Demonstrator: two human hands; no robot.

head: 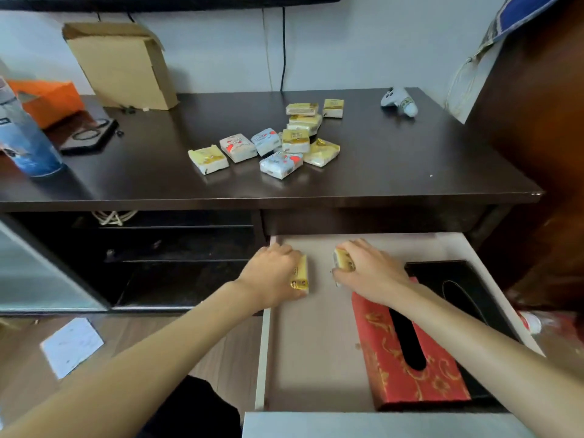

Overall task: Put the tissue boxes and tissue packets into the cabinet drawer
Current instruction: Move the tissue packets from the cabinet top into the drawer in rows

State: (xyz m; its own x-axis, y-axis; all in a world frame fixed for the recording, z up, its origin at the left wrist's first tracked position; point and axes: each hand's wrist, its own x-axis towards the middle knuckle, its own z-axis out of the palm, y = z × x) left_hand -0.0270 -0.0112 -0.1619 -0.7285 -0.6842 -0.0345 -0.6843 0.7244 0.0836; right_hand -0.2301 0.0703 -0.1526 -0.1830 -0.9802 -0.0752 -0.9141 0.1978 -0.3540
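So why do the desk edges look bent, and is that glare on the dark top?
Head view: the wide-angle lens bows the cabinet top's front edge and the open drawer's sides. Soft sheen lies on the dark top under the tissue packets, not harsh glare. The left hand and right hand, each holding a packet, look slightly soft; the frame corners blur most.

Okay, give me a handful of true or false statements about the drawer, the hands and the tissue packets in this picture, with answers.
1. Each hand holds a yellow packet: left hand, right hand. True.
2. The red tissue box sits on the cabinet top. False; it lies in the open drawer.
3. A black tissue box lies beside the red one. True.
4. No packets remain on the cabinet top. False; a pile of packets remains.
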